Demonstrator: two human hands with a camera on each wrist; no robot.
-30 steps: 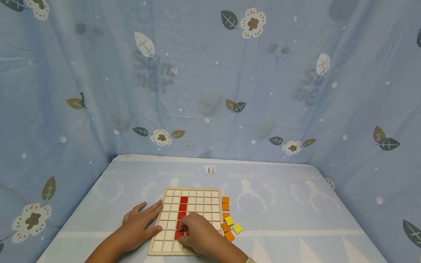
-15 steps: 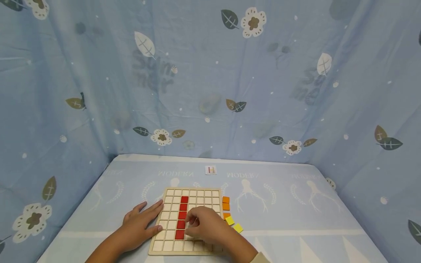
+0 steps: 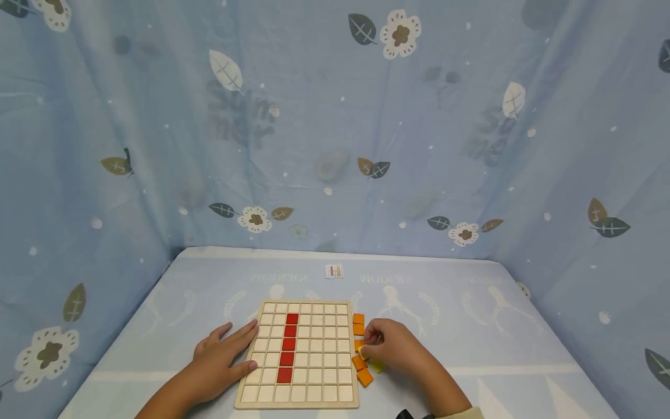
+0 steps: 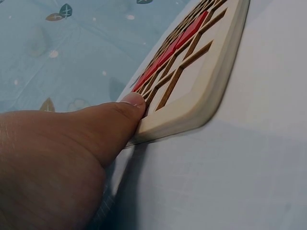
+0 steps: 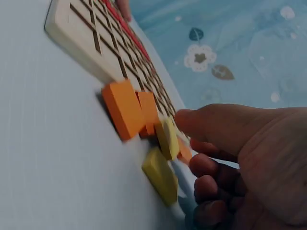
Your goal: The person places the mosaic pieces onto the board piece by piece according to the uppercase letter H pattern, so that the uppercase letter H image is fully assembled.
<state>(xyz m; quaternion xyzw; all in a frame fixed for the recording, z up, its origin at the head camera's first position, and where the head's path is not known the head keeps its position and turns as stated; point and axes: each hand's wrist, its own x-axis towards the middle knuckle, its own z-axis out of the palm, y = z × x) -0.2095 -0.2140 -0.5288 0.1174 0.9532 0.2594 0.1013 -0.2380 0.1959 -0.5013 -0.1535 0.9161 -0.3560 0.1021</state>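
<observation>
A wooden grid board (image 3: 319, 404) lies on the table with a column of several red tiles (image 3: 288, 344) set in it. My left hand (image 3: 222, 358) rests along the board's left edge, fingers spread; its thumb (image 4: 122, 112) lies on the rim in the left wrist view. My right hand (image 3: 398, 346) is beside the board's right edge, thumb and fingers apart. Its thumb tip is right at a yellow tile (image 5: 167, 139), which leans against orange tiles. A second yellow tile (image 5: 160, 177) lies under the hand, partly hidden in the head view.
Several orange tiles (image 3: 364, 377) lie along the board's right edge. A small printed card (image 3: 334, 271) is on the table beyond the board. Blue patterned curtains (image 3: 335, 145) enclose the table's back and sides.
My right hand has left the red column, moving right across the board to the loose yellow tiles. The lowest red tiles are uncovered now. My left hand has stayed in place.
</observation>
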